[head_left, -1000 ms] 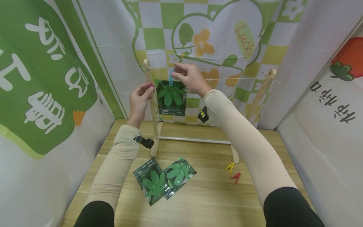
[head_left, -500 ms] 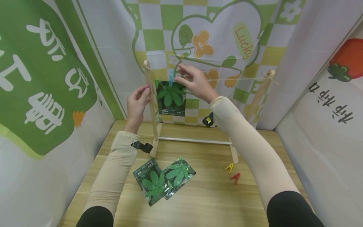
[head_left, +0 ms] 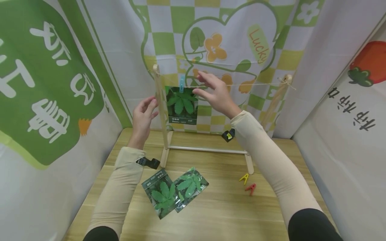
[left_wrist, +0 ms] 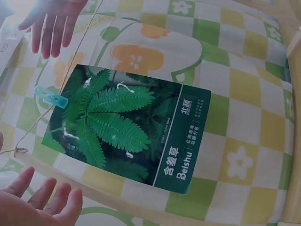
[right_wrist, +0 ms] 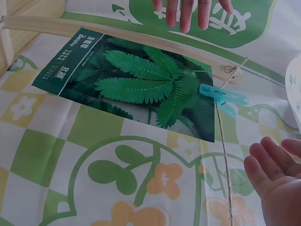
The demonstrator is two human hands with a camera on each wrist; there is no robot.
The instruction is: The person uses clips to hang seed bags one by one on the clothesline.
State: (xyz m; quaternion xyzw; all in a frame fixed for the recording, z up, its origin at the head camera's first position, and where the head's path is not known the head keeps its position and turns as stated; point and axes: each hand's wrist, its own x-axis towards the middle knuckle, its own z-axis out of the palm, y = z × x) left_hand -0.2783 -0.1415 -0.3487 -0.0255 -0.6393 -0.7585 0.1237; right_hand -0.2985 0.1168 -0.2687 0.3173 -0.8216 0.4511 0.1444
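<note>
Checked backdrop cloth at the rear, grn/yel/wht w/ flowers & "Lucky" on it. Wood-grain surface below. On it, twd the back, a wooden frame: two uprights w/ a pale rod low betw. them.

L hand raised just outside the frame's L upright: fingers loosely bent & slightly apart, nothing in them; fingertips v. close to the wood in the head view. R hand raised to the R of the hanging pkt: fingers fairly straight, thumb well away from them, nothing held; both wrist views show a gap betw. it & the pkt/clip.

Hanging pkt (dk grn, leaf photo, "Beishu" on the label band) is betw. the hands, near the L upright, label end down, top edge pegged to the line by a blue clip. Two more leaf pkts lie on the surface, front L of ctr, tilted & overlapping.

Thin string line runs upright to upright, tied at the tops. Smallest: yellow clip & red clip, side by side on the surface, front R.
</note>
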